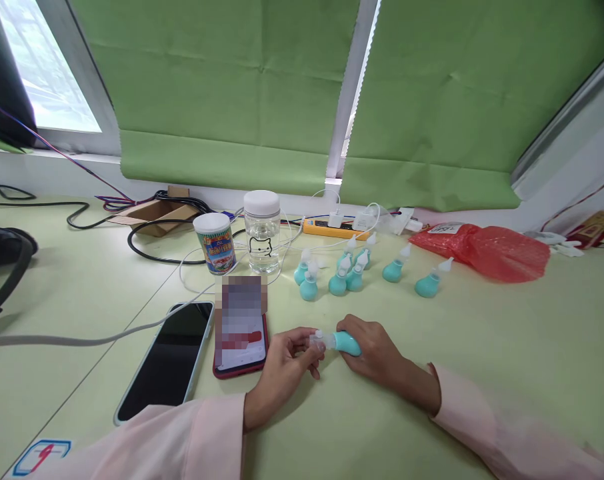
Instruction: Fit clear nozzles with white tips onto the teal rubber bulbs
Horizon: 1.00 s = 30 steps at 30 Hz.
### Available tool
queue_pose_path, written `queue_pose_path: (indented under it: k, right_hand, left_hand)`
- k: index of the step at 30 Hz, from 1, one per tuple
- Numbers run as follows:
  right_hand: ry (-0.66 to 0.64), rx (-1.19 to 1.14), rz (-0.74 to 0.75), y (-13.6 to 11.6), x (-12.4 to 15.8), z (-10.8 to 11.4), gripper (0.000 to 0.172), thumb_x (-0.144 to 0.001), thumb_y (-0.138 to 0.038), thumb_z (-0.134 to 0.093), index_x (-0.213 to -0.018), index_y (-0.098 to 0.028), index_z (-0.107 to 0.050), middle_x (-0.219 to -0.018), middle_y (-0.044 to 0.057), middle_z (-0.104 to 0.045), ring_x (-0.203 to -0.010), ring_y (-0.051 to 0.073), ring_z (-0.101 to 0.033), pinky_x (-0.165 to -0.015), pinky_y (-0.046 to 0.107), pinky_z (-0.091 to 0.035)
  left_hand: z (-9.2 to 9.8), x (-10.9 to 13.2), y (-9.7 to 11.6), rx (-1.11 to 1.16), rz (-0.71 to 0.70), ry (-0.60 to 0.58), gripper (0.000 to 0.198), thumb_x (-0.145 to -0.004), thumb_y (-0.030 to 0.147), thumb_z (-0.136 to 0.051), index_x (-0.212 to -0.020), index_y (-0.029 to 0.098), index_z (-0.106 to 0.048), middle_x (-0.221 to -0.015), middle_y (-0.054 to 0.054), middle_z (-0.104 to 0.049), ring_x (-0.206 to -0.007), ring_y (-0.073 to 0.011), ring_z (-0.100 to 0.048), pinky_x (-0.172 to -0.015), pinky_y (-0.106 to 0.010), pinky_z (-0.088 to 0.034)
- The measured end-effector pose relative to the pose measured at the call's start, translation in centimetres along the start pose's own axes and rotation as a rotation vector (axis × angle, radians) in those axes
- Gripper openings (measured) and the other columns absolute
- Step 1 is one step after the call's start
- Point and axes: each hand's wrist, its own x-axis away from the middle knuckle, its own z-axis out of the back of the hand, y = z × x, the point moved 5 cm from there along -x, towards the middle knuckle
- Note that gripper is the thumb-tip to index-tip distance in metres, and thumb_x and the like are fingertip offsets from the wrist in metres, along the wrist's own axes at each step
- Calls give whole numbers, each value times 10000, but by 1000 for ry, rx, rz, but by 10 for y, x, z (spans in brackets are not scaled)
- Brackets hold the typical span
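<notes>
Between my hands, low over the table, is a nasal aspirator [347,343] with a teal bulb and a clear plastic nozzle [323,340]. My right hand [375,353] is wrapped round the bulb. The fingers of my left hand [286,363] pinch the clear nozzle end, which points left. Whether nozzle and bulb are fully joined I cannot make out. Beyond my hands stand several similar aspirators, among them one at the front left [309,289] and one at the far right [427,285], tilted with its tip to the right.
Left of my hands lie a red-cased phone [242,363] with a lit screen and a dark-screened phone [169,357]. Behind them stand a printed tub [218,250] and a clear jar [263,233]. Cables, an orange power strip [327,229] and a red plastic bag [502,253] line the back.
</notes>
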Motion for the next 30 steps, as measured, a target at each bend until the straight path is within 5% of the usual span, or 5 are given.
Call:
queue_pose_path:
  k: [4,12,20,25,30]
  right_hand:
    - [-88,-235,-181,1,-4,-3,119,-595,-98,-428,-674,-185,-448,-553,-18,-506,-473,105,-447,-447,203,-310]
    - [-521,-692,-435,5,-1,-10,104,-532,-66,-453,-567,-164,-452,-528,-57,-430,-497,68,-388,-419,161,-283]
    - [-858,-973,-674,3,8,-20,277,-613,-223,-594,-877,-176,-524,-531,-76,-443,-367,31,-354,-309,136,-277]
    - [-633,-668,-392,8,-19,29,624,-592,-374,-680,-1148,-237,-432,-1052,50,-546,-807,151,-558,-670,271,-485]
    - [8,-160,-238,31,-83,91,361,-727,-347,-564,-1044,-184,-510,-1019,82,-574,-868,201,-550,-706,324,-471]
  left_hand:
    - [-2,2,8,-71,-96,-63,182,-708,276,-603,-625,114,-607,-534,6,-482,-481,-93,-438,-457,-197,-419]
    - [-3,6,0,-174,-107,-110,184,-738,288,-566,-722,117,-632,-587,-5,-507,-513,-105,-442,-461,-196,-433]
    - [-4,9,7,-300,-200,-85,183,-742,273,-565,-797,123,-654,-700,-47,-598,-606,-142,-524,-517,-215,-432]
    - [2,12,19,-273,-383,61,154,-700,229,-624,-827,145,-649,-803,-47,-530,-744,-159,-540,-635,-243,-446]
    - [6,11,17,-230,-372,108,87,-758,242,-567,-789,164,-591,-845,-40,-554,-817,-167,-537,-727,-265,-428]
